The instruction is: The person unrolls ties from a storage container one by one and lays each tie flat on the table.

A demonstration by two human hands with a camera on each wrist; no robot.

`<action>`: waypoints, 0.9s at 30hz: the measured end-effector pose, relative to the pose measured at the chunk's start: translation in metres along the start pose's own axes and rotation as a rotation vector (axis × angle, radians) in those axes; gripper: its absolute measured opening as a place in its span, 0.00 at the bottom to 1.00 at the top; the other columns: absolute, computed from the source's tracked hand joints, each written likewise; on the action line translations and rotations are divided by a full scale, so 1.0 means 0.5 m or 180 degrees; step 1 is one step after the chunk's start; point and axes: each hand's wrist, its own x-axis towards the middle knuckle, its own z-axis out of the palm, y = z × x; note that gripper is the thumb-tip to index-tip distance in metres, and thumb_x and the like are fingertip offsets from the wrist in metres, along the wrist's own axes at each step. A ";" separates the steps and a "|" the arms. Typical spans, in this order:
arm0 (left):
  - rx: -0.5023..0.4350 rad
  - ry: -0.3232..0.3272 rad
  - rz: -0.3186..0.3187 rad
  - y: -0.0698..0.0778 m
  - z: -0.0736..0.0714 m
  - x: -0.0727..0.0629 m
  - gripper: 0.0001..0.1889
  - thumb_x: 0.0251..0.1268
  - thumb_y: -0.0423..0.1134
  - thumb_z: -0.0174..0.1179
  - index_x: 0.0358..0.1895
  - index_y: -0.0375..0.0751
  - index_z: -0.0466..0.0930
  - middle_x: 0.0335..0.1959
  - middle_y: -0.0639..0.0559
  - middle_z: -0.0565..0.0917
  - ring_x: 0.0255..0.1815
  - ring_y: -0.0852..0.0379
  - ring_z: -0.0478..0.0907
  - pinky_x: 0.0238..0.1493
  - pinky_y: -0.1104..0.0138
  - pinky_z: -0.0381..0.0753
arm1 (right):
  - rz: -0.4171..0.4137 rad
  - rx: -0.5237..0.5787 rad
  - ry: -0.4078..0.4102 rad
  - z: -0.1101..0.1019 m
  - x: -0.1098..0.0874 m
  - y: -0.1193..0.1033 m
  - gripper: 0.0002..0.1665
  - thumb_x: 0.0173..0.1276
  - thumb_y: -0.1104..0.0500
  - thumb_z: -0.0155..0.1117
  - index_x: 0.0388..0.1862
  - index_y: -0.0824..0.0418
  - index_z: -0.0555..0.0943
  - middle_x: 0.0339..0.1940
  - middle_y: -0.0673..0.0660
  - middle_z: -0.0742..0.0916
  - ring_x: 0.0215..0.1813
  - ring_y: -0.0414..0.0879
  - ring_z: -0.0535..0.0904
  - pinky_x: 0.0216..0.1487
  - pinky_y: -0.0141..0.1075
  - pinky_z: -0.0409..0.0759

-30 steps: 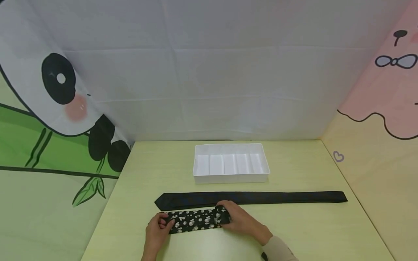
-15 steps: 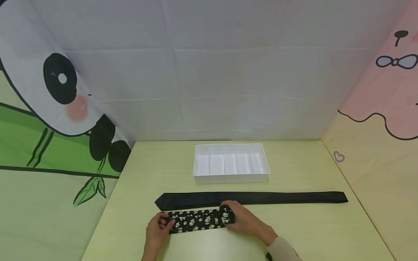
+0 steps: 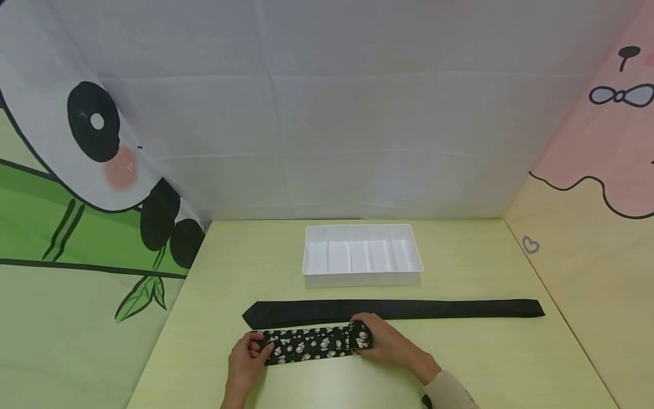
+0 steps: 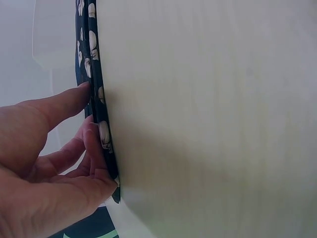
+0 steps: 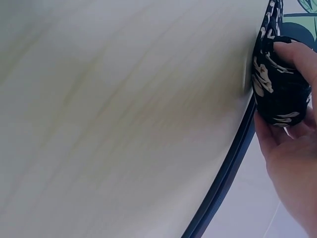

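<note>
A black necktie with a pale print [image 3: 311,345] lies flat towards the front of the table, its right end wound into a thick roll. My right hand [image 3: 390,342] holds this roll [image 5: 280,91] between thumb and fingers. At the other end my left hand [image 3: 244,364] pinches the tie's end; in the left wrist view, thumb and fingertips sit at the tie's edge [image 4: 94,42]. Just behind it, a plain dark necktie [image 3: 460,308] stretches across the table, pointed end to the left. My right fingertips overlap its near edge in the head view.
Behind the ties stands a white tray [image 3: 361,279] with several compartments. The pale wooden table [image 3: 255,261] meets a white cloth wall [image 3: 332,142] at the back. Printed panels rise at the left and right sides.
My right hand has moved a little to the right with the roll, and more of the printed tie lies flat between my hands. The left hand stays in place.
</note>
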 end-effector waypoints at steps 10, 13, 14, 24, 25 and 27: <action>-0.0003 -0.0003 0.0011 0.004 -0.002 0.000 0.16 0.63 0.32 0.71 0.49 0.31 0.77 0.35 0.46 0.74 0.35 0.53 0.71 0.35 0.67 0.71 | -0.0025 -0.0029 0.0060 -0.008 -0.008 0.009 0.40 0.60 0.60 0.79 0.70 0.61 0.71 0.65 0.57 0.80 0.66 0.51 0.76 0.66 0.48 0.75; -0.0013 0.0002 0.0019 0.004 -0.002 0.000 0.16 0.63 0.31 0.71 0.49 0.31 0.77 0.34 0.46 0.74 0.35 0.53 0.71 0.34 0.67 0.71 | -0.0036 -0.0057 0.0097 -0.009 -0.011 0.013 0.40 0.60 0.60 0.79 0.69 0.61 0.71 0.64 0.57 0.80 0.65 0.51 0.77 0.66 0.48 0.75; -0.0014 0.0004 0.0025 0.004 -0.002 0.000 0.16 0.63 0.31 0.71 0.49 0.31 0.77 0.34 0.46 0.74 0.35 0.53 0.71 0.34 0.67 0.71 | -0.0048 -0.0064 0.0110 -0.010 -0.012 0.014 0.40 0.60 0.60 0.79 0.69 0.62 0.71 0.64 0.57 0.80 0.64 0.51 0.77 0.65 0.48 0.75; -0.0019 0.0005 -0.0020 0.006 0.000 0.000 0.16 0.63 0.31 0.71 0.49 0.31 0.77 0.35 0.46 0.74 0.35 0.52 0.71 0.34 0.67 0.71 | -0.0032 -0.0089 0.0165 -0.018 -0.020 0.017 0.39 0.58 0.63 0.80 0.67 0.63 0.73 0.61 0.58 0.81 0.62 0.51 0.77 0.63 0.48 0.76; -0.0019 0.0002 -0.0028 0.006 0.000 0.000 0.16 0.63 0.31 0.71 0.49 0.31 0.77 0.35 0.46 0.74 0.35 0.52 0.71 0.34 0.67 0.71 | -0.0029 -0.0089 0.0164 -0.018 -0.020 0.017 0.40 0.58 0.63 0.80 0.67 0.63 0.73 0.61 0.58 0.81 0.62 0.51 0.77 0.63 0.48 0.77; -0.0025 -0.0003 -0.0035 0.005 0.001 0.000 0.16 0.63 0.32 0.71 0.49 0.31 0.77 0.35 0.46 0.74 0.35 0.53 0.71 0.35 0.67 0.71 | -0.0039 -0.0103 0.0175 -0.020 -0.023 0.018 0.40 0.57 0.63 0.80 0.67 0.63 0.73 0.61 0.58 0.81 0.62 0.51 0.78 0.63 0.48 0.77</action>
